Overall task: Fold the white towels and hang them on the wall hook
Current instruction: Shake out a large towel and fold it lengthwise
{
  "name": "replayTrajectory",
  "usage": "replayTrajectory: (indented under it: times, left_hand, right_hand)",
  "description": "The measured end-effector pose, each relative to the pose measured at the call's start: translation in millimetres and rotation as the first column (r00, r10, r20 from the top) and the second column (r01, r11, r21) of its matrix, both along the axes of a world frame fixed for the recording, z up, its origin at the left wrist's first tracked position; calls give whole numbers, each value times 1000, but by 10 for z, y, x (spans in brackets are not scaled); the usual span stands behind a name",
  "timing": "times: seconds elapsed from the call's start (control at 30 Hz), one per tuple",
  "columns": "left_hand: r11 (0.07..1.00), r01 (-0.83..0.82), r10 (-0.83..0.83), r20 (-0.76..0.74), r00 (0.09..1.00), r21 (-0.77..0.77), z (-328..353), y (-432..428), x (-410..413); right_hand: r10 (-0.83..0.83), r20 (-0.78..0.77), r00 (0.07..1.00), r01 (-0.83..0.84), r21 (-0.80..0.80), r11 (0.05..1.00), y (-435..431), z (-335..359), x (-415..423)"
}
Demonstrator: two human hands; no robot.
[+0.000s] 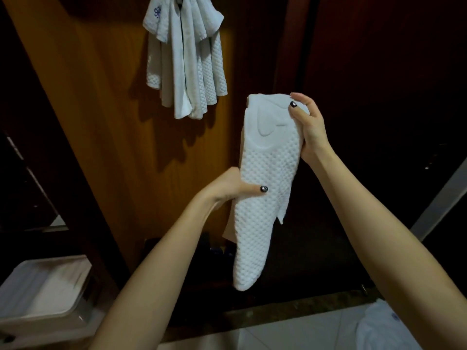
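A white waffle-weave towel, folded into a long narrow strip, hangs upright in front of me. My right hand grips its smooth top end, thumb on the front. My left hand holds its left edge about halfway down, thumb pressed across the front. The lower half of the towel dangles free. Above and to the left, several white towels hang bunched on the wooden wall panel; the hook itself is hidden by them at the top edge of the view.
The wooden panel stands behind the towels, with a dark cabinet to the right. A white bin with white cloth inside sits at the lower left. More white fabric lies at the lower right on pale floor tiles.
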State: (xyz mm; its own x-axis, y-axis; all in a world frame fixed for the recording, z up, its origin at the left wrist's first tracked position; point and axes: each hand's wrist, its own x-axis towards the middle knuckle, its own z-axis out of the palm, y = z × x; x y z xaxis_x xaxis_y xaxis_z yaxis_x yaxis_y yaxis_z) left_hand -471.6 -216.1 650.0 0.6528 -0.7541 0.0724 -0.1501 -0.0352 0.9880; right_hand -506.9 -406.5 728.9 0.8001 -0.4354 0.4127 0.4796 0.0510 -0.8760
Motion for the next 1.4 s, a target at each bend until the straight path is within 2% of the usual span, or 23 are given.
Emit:
replayTrajectory:
  times: [0.07, 0.13, 0.23, 0.33, 0.4, 0.47, 0.5, 0.57, 0.6, 0.63, 0.7, 0.77, 0.83, 1.03, 1.1, 1.2, 1.27, 1.4]
  left_hand:
    - [998, 34, -39, -92, 995, -53, -229, -7, -122]
    - [991, -2, -22, -180, 983, -137, -399, -70, -273]
    - [977, -34, -11, -207, 978, -211, -535, -176, -443]
    - [977, -32, -27, -269, 963, -212, -602, -175, -508]
    - [975, -95, 31, -297, 954, -202, -670, -165, -520]
    - [945, -245, 195, -230, 953, -215, -709, -163, -524]
    - [923, -314, 293, -124, 948, -223, -706, -157, -510]
    - [915, -325, 361, 125, 924, -239, -646, -141, -457]
    - [930, -288, 331, 180, 926, -226, -599, -133, -428]
    - [950, -244, 276, 157, 948, -197, -542, -121, -398]
    - [977, -134, 130, -34, 991, -165, -437, -93, -335]
    - [985, -22, 0, -126, 992, -170, -397, -98, -264]
    - [988, 29, -47, -118, 992, -152, -382, -131, -213]
    - [994, 38, -44, -61, 997, -99, -562, -138, -163]
    - [993, -52, 50, -19, 999, -102, -656, -97, -129]
    - [972, -221, 231, 182, 956, -75, -752, 0, -6]
    - [979, -203, 197, 210, 957, 5, -787, 82, 85]
    - [982, -119, 99, 140, 985, 149, -918, 304, 188]
  right_hand:
    - [21, -8, 1000, -21, 29, 999, -54, 2, -10]
    - [50, -17, 999, -49, 62, 997, -95, -18, -17]
    - [106, -29, 994, -103, 100, 990, -100, -52, -3]
    - [136, -27, 990, -133, 104, 986, -121, -70, 8]
    - [171, -5, 985, -169, 125, 978, -147, -86, 6]
    - [215, 26, 976, -216, 155, 964, -175, -103, 10]
    - [233, 37, 972, -236, 169, 957, -188, -105, 12]
    - [269, 61, 961, -276, 201, 940, -209, -96, 16]
    - [289, 80, 954, -299, 219, 929, -214, -87, 15]
    - [307, 102, 946, -323, 238, 916, -213, -73, 15]
    - [329, 140, 934, -356, 263, 897, -202, -31, 22]
    - [341, 167, 925, -375, 268, 887, -189, 14, 35]
    - [352, 185, 918, -392, 280, 876, -181, 59, 46]
    - [353, 193, 916, -397, 301, 867, -159, 160, 57]
    - [333, 189, 924, -377, 303, 875, -185, 190, 56]
    - [317, 168, 933, -356, 319, 878, -187, 217, 67]
    - [305, 151, 940, -339, 326, 883, -164, 198, 90]
    - [252, 139, 958, -287, 387, 876, -220, 145, 157]
